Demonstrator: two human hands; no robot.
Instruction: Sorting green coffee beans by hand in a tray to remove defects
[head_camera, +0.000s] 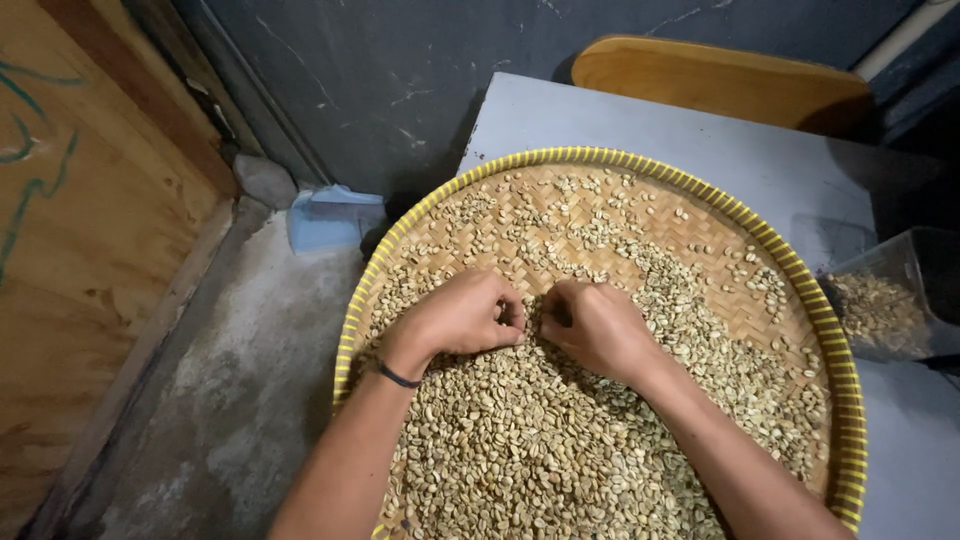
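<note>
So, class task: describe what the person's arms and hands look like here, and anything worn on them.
Both forearms are bare, with no sleeves in view. The left hand has a thin dark band around its wrist. The right hand wears nothing visible: no gloves, rings or watch show on either.
</note>
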